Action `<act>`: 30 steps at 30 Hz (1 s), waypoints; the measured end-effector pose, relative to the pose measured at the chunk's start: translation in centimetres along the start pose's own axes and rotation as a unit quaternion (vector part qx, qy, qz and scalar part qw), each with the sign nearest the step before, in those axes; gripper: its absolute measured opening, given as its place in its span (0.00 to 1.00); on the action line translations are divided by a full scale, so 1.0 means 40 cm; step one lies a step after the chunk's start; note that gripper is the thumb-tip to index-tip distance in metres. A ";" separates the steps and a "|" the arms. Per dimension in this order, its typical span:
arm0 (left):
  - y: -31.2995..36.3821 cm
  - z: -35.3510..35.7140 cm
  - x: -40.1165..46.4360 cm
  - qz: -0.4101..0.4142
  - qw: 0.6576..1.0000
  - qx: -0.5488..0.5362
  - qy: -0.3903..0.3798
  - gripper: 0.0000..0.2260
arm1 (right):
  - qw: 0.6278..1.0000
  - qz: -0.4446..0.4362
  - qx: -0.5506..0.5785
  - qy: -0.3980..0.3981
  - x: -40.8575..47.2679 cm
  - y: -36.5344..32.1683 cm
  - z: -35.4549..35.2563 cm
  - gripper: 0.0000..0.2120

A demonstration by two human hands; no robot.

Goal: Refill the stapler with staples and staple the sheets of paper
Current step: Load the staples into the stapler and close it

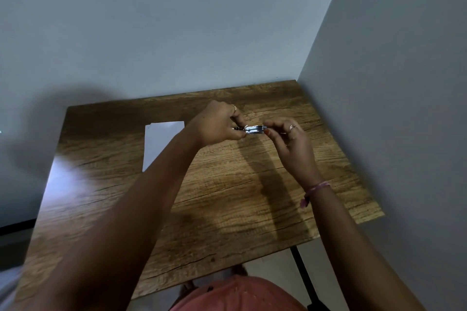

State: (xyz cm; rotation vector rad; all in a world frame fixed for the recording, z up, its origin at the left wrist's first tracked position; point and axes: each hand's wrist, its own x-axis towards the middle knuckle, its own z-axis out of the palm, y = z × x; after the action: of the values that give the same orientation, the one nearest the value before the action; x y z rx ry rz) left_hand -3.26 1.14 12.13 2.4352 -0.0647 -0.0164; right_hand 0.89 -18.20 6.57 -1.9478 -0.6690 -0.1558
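The stapler point(254, 129) hangs above the desk point(227, 197), pinched at its 9 o'clock end by the left hand point(217, 124) and at 3 o'clock by the right hand point(290, 141), with paper point(161, 144) lying at 9 o'clock.

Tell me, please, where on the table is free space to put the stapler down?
Bare wood lies on the table between the arms, and right of the right hand toward the wall. The far-left part holds the paper, crossed by the left forearm.

Both arms stretched forward, left hand point(217, 121) curled with knuckles up, right hand point(290, 139) facing it, fingertips point(269, 126) pinched close together, a pink band round the right wrist.
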 end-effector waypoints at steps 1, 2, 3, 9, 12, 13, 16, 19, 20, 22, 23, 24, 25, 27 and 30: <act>-0.001 -0.002 -0.001 -0.001 1.000 0.002 0.000 0.07 | 1.000 0.018 0.026 -0.003 0.001 -0.001 0.001 0.09; -0.002 -0.004 -0.001 -0.004 1.000 0.002 0.000 0.07 | 0.997 0.039 0.059 -0.006 0.001 -0.002 0.002 0.09; -0.004 -0.005 -0.002 -0.007 1.000 0.000 0.001 0.07 | 0.993 0.059 0.099 -0.008 0.001 -0.004 0.003 0.09; -0.013 -0.007 -0.002 -0.023 1.000 -0.014 0.007 0.07 | 0.923 0.170 0.343 0.037 0.002 -0.027 0.024 0.10; -0.019 -0.009 -0.001 -0.032 0.999 -0.019 0.011 0.07 | 0.867 0.212 0.448 0.051 0.010 -0.040 0.031 0.09; -0.019 -0.010 -0.002 -0.032 0.999 -0.019 0.012 0.07 | 0.848 0.223 0.478 0.053 0.013 -0.044 0.031 0.09; -0.017 -0.011 -0.006 -0.033 0.999 -0.014 0.013 0.08 | 0.808 0.243 0.533 0.058 0.019 -0.051 0.031 0.09; -0.018 -0.012 -0.008 -0.034 0.999 -0.019 0.013 0.08 | 0.806 0.250 0.534 0.051 0.025 -0.049 0.034 0.09; -0.019 -0.012 -0.008 -0.036 0.999 -0.020 0.012 0.08 | 0.811 0.251 0.527 0.048 0.027 -0.046 0.036 0.09; -0.024 -0.011 -0.006 -0.036 0.999 -0.018 0.012 0.08 | 0.830 0.246 0.499 0.043 0.028 -0.037 0.038 0.09; -0.025 -0.012 -0.005 -0.035 0.999 -0.015 0.013 0.08 | 0.846 0.240 0.475 0.039 0.027 -0.033 0.037 0.10; -0.027 -0.012 -0.005 -0.035 0.999 -0.013 0.015 0.07 | 0.865 0.231 0.445 0.034 0.026 -0.029 0.034 0.10; -0.028 -0.012 -0.004 -0.035 0.999 -0.012 0.017 0.07 | 0.886 0.222 0.406 0.028 0.025 -0.027 0.029 0.10; -0.029 -0.014 -0.002 -0.035 0.999 -0.009 0.020 0.08 | 0.927 0.197 0.319 0.009 0.029 -0.022 0.019 0.12; -0.031 -0.018 0.000 -0.024 0.999 0.006 0.024 0.08 | 0.966 0.148 0.208 -0.022 0.043 -0.020 0.006 0.15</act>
State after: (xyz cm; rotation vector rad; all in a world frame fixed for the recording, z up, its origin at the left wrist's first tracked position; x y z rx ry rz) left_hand -3.18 2.56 11.88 2.4465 0.0160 0.0212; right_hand 1.88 -17.09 7.75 -1.6213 -0.3918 0.2022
